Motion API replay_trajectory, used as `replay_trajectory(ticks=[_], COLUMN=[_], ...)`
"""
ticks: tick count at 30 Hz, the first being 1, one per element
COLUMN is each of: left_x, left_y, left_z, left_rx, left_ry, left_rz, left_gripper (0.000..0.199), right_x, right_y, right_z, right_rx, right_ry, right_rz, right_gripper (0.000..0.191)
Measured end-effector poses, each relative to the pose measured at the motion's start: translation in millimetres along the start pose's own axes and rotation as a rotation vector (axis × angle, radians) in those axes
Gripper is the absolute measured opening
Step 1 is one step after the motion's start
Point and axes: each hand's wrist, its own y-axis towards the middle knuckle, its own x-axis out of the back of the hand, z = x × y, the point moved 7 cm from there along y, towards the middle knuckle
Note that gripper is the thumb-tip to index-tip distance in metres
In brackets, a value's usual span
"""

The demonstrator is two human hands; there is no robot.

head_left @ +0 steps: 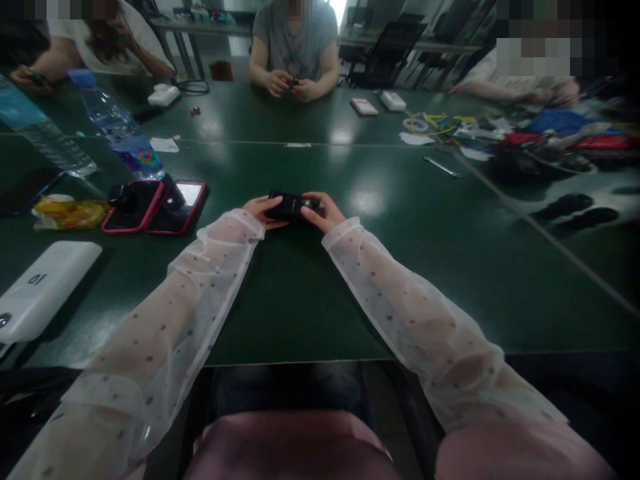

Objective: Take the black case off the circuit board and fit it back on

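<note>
A small black box-shaped device (289, 207) is held between both hands, just above or on the green table (310, 287). The fingers and thumb of my left hand (265, 211) grip its left end. My right hand (323, 212) closes round its right end, the thumb lying across the front near a small lighter-coloured part. What the device is cannot be made out. Sheer white sleeves with dark stars cover both forearms.
Left stand two water bottles (123, 130) (47, 137), two red-edged phones (177, 207) (133, 207), a yellow packet (70, 213) and a white power bank (47, 290). Cables and cloth (555, 133) are piled right, near a metal wrench (441, 167). Three people sit opposite.
</note>
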Motion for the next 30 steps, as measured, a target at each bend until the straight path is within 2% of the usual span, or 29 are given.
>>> replay_trajectory(ticks=[4, 7, 13, 20, 25, 30], left_x=[-3.9, -4.5, -1.4, -1.1, -1.8, -0.1], left_y=[-3.8, -3.9, 1.2, 0.8, 1.3, 2.4], left_z=[-2.0, -2.4, 0.7, 1.4, 2.3, 2.3], left_rx=[0.009, 0.006, 0.014, 0.01, 0.011, 0.024], left_ry=[-0.023, -0.034, -0.022, -0.011, -0.021, -0.021], left_rz=[-0.016, -0.034, -0.026, 0.004, 0.031, 0.011], left_gripper=[0.044, 0.043, 0.044, 0.041, 0.051, 0.057], right_x=[3.7, 4.3, 5.5, 6.4, 9.4, 10.2], right_y=[0.3, -1.6, -5.9, -3.6, -7.1, -9.4], right_z=[-11.8, -10.4, 2.2, 0.6, 4.2, 12.6], right_rx=[-0.177, -0.226, -0.178, -0.174, -0.184, -0.145], right_ry=[0.101, 0.152, 0.122, 0.095, 0.139, 0.099], right_rz=[0.001, 0.025, 0.001, 0.002, -0.031, 0.002], right_gripper=[0.075, 0.072, 0.068, 0.066, 0.066, 0.063])
